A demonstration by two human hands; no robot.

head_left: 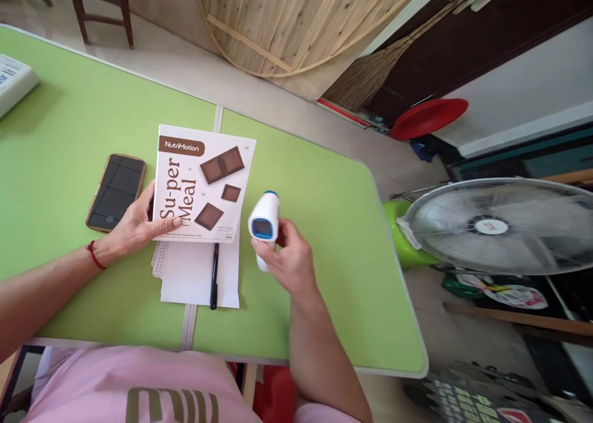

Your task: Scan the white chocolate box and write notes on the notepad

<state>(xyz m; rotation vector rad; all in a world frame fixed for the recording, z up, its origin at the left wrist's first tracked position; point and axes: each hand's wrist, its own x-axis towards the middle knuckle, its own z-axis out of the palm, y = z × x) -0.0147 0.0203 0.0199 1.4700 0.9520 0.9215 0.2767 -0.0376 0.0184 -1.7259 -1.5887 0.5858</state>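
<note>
My left hand (143, 219) grips the lower left edge of a white box (185, 207) with brown chocolate pieces and the words "Su-per Meal" printed on its front. The box is held tilted above the table, over the upper part of some white paper (185, 281). A black pen (214, 278) lies on that paper. To the right of the box, my right hand (290, 253) is closed around a white and blue infrared thermometer (265, 216), its small screen facing me. A phone (117, 191) in a brown case lies left of my left hand.
The green folding table (333, 238) has a seam down its middle. A white box (16, 83) sits at its far left edge. Beyond the right end stands a fan (491, 225). A round wooden board (301, 21), a broom (375, 74) and a red basin (428, 119) are behind.
</note>
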